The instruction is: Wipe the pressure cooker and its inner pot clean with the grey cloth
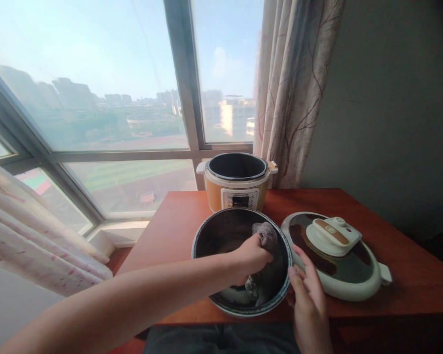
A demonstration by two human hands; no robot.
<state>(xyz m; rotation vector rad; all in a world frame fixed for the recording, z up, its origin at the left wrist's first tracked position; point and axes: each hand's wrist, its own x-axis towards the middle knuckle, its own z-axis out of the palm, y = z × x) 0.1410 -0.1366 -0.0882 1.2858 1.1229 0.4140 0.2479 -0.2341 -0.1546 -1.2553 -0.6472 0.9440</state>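
A dark round inner pot (pixel 221 236) with a pale rim is tilted toward me at the table's near side. Inside it, my left hand (pixel 254 254) is closed around a grey cloth (pixel 266 234), pressed near the right inner wall. Part of the cloth hangs below the fingers toward the pot's bottom. My right hand (pixel 308 295) grips the pot's right rim, thumb and fingers on the outer side. Directly behind stands the orange and white cooker body (pixel 214 191), its top open and its front panel facing me.
The cooker's lid (pixel 354 290), white with a dark top and a raised handle, lies on the right of the reddish-brown table (pixel 151 255). Large windows (pixel 114 73) rise behind and to the left. Curtains (pixel 291 88) hang at both sides.
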